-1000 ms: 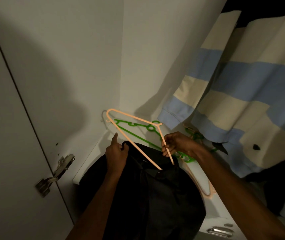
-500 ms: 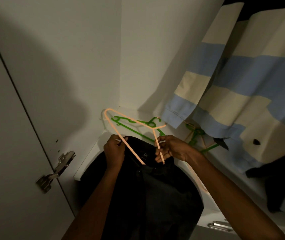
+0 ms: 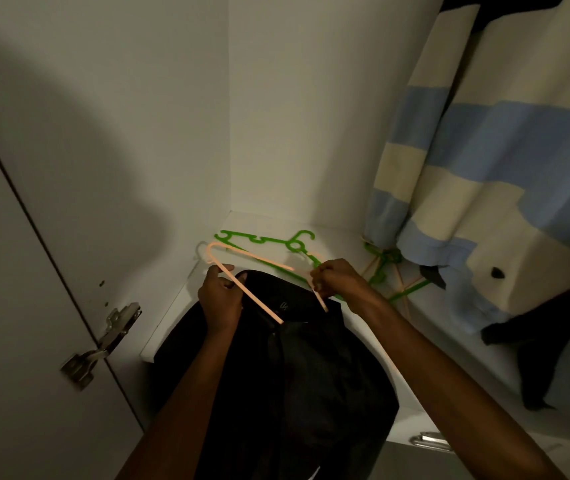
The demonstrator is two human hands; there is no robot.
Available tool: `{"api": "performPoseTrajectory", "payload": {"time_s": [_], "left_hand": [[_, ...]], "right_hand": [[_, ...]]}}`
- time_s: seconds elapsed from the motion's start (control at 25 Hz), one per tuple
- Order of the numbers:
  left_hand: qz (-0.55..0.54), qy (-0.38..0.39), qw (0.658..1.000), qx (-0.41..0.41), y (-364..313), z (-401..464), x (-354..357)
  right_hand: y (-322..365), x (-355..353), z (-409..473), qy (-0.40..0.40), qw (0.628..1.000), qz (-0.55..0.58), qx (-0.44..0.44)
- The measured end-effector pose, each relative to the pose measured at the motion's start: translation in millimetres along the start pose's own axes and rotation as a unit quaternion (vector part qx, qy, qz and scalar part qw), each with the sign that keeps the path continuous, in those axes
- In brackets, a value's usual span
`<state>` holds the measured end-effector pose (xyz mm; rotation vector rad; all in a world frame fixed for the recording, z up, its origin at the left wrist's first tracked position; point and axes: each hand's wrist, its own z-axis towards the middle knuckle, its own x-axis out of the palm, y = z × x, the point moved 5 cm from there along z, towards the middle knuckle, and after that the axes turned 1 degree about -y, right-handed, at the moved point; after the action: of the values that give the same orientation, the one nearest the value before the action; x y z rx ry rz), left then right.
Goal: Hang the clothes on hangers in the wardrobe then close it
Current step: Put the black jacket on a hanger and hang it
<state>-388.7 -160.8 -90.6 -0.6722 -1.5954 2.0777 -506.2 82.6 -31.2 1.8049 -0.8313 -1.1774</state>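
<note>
Threading the peach hanger (image 3: 249,292) into the neck of the black garment (image 3: 294,375) is the step you're on; nothing of this piece is hung yet. Landmark: the wardrobe shelf (image 3: 172,327). The garment drapes over the shelf's front edge, collar up on the shelf, body hanging down toward you. Your left hand (image 3: 221,303) sits at the collar, fingers curled round the fabric edge and seemingly the hanger's near arm too; how much of the hanger it grips, you can't tell. Your right hand (image 3: 337,282) is just above the collar's far side, fingers curled tight, pinching the hanger near its neck. One hanger arm dips inside the collar; the other end sticks out past the left hand, above the shelf's left side.

Green hangers (image 3: 266,242) lie on the shelf behind the hands, more in a tangle to their right. A striped blue-and-cream garment (image 3: 484,168) hangs above the shelf's right part. The door hinge (image 3: 103,344) is left of the shelf.

Next move, judged: work the second arm under the opposite shoulder, then lift by the hook. Rail isn't visible.
</note>
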Motion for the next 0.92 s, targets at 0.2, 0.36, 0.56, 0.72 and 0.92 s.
{"api": "performPoseTrajectory", "payload": {"time_s": [0.2,0.36,0.56,0.72,0.92], "left_hand": [[0.006,0.004,0.999,0.039,-8.0,-4.0,-0.3],[-0.009,0.003,0.999,0.036,-11.3,-5.3,-1.9],[-0.035,0.022,0.999,-0.010,-13.0,-6.3,-5.0],[-0.080,0.053,0.991,-0.094,-18.8,-7.3,-2.8],[-0.067,0.089,0.979,-0.170,-54.1,22.3,-3.5]], "right_hand": [[-10.0,16.8,9.1,0.069,0.945,0.276,0.158],[1.8,27.3,12.5,0.070,0.942,0.309,0.113],[10.2,-6.6,9.5,0.050,0.919,0.381,0.089],[7.5,-34.8,0.8,0.019,0.907,0.415,0.064],[16.0,-37.4,-13.6,-0.018,0.923,0.385,0.004]]}}
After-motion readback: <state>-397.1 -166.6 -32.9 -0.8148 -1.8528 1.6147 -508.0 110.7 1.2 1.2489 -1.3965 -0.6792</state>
